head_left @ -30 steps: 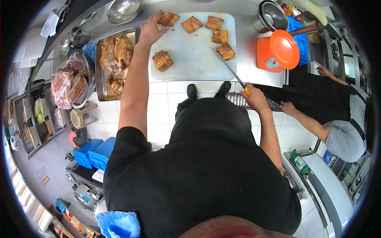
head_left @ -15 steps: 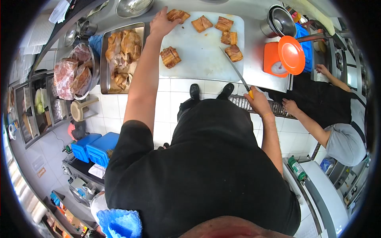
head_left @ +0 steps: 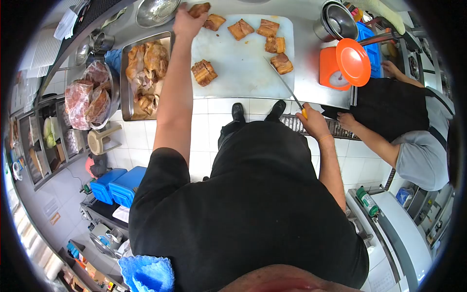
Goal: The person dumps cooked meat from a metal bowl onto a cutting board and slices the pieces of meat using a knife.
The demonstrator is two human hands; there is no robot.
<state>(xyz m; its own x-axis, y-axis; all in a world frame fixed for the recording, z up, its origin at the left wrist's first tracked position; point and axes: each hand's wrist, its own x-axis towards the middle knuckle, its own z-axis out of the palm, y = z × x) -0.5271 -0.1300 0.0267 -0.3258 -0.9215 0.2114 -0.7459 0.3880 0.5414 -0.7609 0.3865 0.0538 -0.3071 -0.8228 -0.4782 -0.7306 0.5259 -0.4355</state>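
At the upper left of the white cutting board (head_left: 243, 58), my left hand (head_left: 188, 23) holds a browned meat piece (head_left: 199, 9). Just beside it another meat piece (head_left: 214, 22) lies on the board's corner. More browned pieces rest along the board's far and right sides, and one cut piece (head_left: 204, 73) lies at its left. My right hand (head_left: 315, 121) is closed on the yellow handle of a long knife (head_left: 284, 83), whose tip points at the board near the right-hand piece (head_left: 281, 63).
Left of my left arm is a metal tray (head_left: 125, 97) of cooked poultry, with a bowl of wrapped meat (head_left: 87, 97) beyond. An orange scale (head_left: 333, 68) and metal bowls (head_left: 340, 20) stand right of the board. A co-worker (head_left: 418, 131) stands at the right.
My left hand has moved slightly away from me and now has a meat piece lifted in it. The knife stays in my right hand. The co-worker's arms have shifted a little.
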